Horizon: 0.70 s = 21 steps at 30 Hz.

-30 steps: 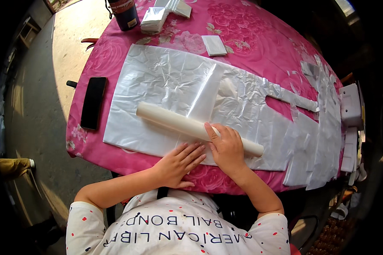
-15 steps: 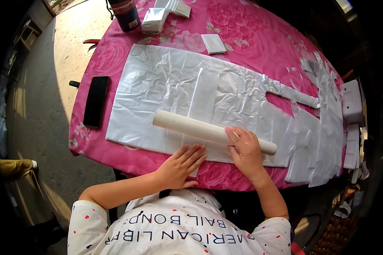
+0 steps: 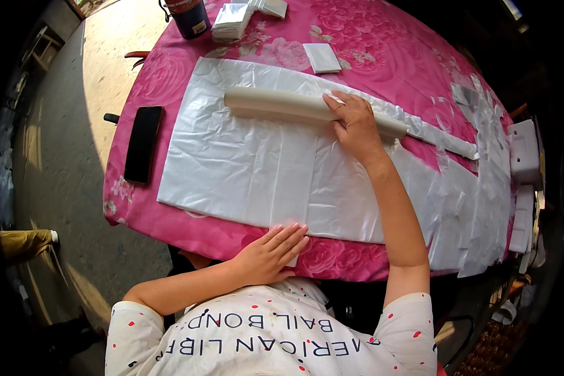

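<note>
A wide white plastic film [image 3: 232, 169], thin and creased, lies folded flat on the table. Across its far part rests a long off-white tube [image 3: 276, 103]. The fingers of my right hand [image 3: 355, 125] curl over this tube, right of its middle. At the film's near edge my left hand [image 3: 272, 252] lies flat with fingers stretched out, and a small white piece shows under it. To the right, the film runs into loose strips [image 3: 476, 207] over the table's side.
A pink flowered cloth [image 3: 382, 31] covers the table. A black phone [image 3: 144, 144] lies at left. Farther off stand a dark bottle [image 3: 189, 19] and a stack of folded white packets [image 3: 230, 24]; a single packet [image 3: 322, 57] lies nearer. White boxy parts [image 3: 524, 150] are at the right edge.
My right hand has moved the tube away from me, from the film's near part to its far part. The film beneath looks smoother. My left hand stays near the front edge.
</note>
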### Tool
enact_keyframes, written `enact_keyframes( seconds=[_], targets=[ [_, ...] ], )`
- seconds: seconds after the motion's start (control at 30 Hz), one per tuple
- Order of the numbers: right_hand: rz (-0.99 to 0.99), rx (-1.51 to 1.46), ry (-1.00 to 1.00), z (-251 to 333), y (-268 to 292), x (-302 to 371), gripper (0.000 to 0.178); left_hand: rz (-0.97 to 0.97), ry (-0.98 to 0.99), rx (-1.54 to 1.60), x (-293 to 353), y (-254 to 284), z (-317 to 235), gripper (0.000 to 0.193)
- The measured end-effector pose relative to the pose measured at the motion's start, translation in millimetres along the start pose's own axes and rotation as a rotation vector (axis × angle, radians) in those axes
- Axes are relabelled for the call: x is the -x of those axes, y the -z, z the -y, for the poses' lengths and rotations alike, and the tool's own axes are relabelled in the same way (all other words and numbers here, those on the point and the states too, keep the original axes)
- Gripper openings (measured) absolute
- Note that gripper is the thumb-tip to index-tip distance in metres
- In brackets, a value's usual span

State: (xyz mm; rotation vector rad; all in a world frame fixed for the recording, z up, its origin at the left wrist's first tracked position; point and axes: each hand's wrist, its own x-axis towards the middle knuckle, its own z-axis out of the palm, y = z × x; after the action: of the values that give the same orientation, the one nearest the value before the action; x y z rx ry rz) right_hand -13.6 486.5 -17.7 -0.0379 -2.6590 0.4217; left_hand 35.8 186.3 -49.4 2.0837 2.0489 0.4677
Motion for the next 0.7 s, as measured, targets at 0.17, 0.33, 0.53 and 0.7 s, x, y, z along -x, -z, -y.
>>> enact_keyframes(
  seconds=[0.17,0.33,0.53,0.7],
  targets=[
    [0.141,-0.153,0.169,51,10,40,0.048,-0.164,-0.224,0.056,19,4,23,0.042],
    [0.403,-0.422,0.255,95,9,101,0.050,-0.223,-0.282,0.080,21,10,27,0.030],
    [0.361,-0.401,0.186,98,14,101,0.045,-0.333,-0.249,0.241,15,25,27,0.030],
    [0.208,-0.433,0.095,100,1,102,0.037,-0.442,-0.223,0.546,3,44,41,0.059]
  ],
)
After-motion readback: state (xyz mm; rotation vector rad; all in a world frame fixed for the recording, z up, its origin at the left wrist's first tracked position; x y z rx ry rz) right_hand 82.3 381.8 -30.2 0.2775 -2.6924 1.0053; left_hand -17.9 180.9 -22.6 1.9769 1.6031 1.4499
